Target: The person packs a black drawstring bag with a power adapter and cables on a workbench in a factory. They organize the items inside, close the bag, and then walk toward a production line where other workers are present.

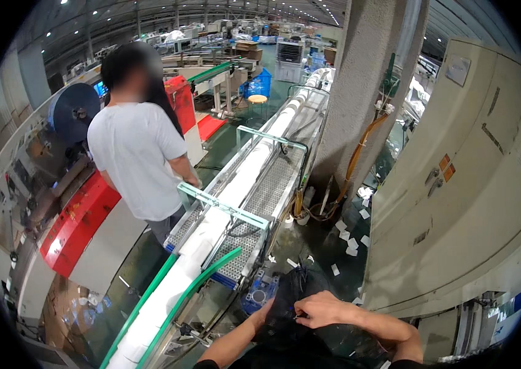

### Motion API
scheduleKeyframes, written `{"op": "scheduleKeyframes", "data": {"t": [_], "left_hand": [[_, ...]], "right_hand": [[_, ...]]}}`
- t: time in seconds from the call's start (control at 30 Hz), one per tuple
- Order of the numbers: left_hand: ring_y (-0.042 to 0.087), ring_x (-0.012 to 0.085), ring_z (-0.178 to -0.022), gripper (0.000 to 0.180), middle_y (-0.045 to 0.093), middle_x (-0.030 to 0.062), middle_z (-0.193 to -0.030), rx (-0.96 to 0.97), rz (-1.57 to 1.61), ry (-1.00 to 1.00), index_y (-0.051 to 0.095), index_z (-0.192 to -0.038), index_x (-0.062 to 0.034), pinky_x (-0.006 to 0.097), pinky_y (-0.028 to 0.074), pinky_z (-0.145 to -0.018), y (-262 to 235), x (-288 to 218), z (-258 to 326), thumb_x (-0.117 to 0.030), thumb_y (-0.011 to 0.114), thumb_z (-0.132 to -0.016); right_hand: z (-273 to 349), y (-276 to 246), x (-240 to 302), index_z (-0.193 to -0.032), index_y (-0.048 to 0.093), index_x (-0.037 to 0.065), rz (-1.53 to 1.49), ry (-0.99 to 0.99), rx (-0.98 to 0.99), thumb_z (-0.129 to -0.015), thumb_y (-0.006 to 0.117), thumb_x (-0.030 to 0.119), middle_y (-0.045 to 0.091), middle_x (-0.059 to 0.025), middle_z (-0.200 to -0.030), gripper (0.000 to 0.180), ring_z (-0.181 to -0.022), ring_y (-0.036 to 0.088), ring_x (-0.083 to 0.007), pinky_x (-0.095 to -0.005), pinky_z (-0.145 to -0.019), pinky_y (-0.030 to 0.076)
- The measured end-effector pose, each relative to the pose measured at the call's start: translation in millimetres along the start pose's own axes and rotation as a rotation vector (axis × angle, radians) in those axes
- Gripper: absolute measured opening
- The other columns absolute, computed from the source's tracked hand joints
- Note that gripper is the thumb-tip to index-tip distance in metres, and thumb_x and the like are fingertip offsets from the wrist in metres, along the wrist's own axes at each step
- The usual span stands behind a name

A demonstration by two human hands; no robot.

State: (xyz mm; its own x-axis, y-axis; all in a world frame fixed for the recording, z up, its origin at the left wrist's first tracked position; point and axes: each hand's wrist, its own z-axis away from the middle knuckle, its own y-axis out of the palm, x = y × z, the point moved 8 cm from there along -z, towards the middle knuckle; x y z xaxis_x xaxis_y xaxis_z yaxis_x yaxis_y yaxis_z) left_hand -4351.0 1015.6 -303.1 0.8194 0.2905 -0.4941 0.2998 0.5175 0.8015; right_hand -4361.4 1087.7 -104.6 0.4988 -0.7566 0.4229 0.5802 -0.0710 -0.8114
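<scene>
Low in front of me is a dark, slightly see-through black bundle (285, 310), like a bag or mesh cloth; its exact kind is unclear. My right hand (320, 309) is closed in a pinch at its right side. At the left side, my left hand (263, 312) grips it, with its fingertips hidden behind the black material. A blue motor housing (259, 294) is just beyond my left hand, beside the conveyor. White packs (196, 247) lie in a row along the conveyor, between green guide rails (214, 267).
A person in a white shirt (140, 154) stands across the conveyor by a red-covered machine (82, 224). A concrete pillar (355, 92) and a tall beige cabinet (451, 184) rise on the right. Paper scraps (351, 245) litter the floor around hoses at the pillar's foot.
</scene>
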Motion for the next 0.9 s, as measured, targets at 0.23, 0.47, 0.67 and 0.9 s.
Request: {"op": "scheduleKeyframes", "data": {"t": [0.23,0.47,0.67,0.9], "left_hand": [[0.056,0.0168,-0.118,0.050,0.055,0.0100,-0.135,0.124,0.155,-0.024,0.048,-0.139,-0.0053,0.035,0.043,-0.104,52,-2,25,-0.038,0.037,-0.102],[0.056,0.0169,-0.119,0.049,0.055,0.0098,-0.135,0.183,0.458,0.059,0.047,-0.139,-0.0055,0.035,0.043,-0.105,101,10,45,-0.035,0.036,-0.102],[0.056,0.0186,-0.121,0.048,0.055,0.0099,-0.136,0.154,0.369,0.085,0.047,-0.139,-0.0055,0.037,0.042,-0.106,110,7,50,-0.033,0.033,-0.103],[0.057,0.0237,-0.114,0.056,0.059,0.0134,-0.128,0.171,0.586,-0.092,0.050,-0.136,-0.0049,0.039,0.043,-0.104,105,13,53,-0.044,0.036,-0.098]], "right_hand": [[50,-39,33,-0.093,0.061,0.008,-0.289,-0.095,-0.268,-0.078,0.078,0.024,0.061,-0.0071,-0.075,0.027,-0.063,0.063,-0.0211,-0.0338,-0.054,0.046],[82,-28,27,-0.095,0.063,0.007,-0.192,-0.182,-0.470,-0.082,0.075,0.021,0.065,-0.0047,-0.089,0.022,-0.070,0.065,-0.0261,-0.0347,-0.058,0.051],[103,-24,60,-0.099,0.063,0.015,0.269,-0.312,-0.605,-0.080,0.068,0.024,0.053,0.0008,-0.085,0.021,-0.058,0.056,-0.0134,-0.0275,-0.053,0.045],[89,0,70,-0.093,0.060,0.009,0.553,-0.505,-0.567,-0.077,0.061,0.015,0.049,0.0011,-0.076,0.017,-0.060,0.055,-0.0095,-0.0242,-0.053,0.041]]}}
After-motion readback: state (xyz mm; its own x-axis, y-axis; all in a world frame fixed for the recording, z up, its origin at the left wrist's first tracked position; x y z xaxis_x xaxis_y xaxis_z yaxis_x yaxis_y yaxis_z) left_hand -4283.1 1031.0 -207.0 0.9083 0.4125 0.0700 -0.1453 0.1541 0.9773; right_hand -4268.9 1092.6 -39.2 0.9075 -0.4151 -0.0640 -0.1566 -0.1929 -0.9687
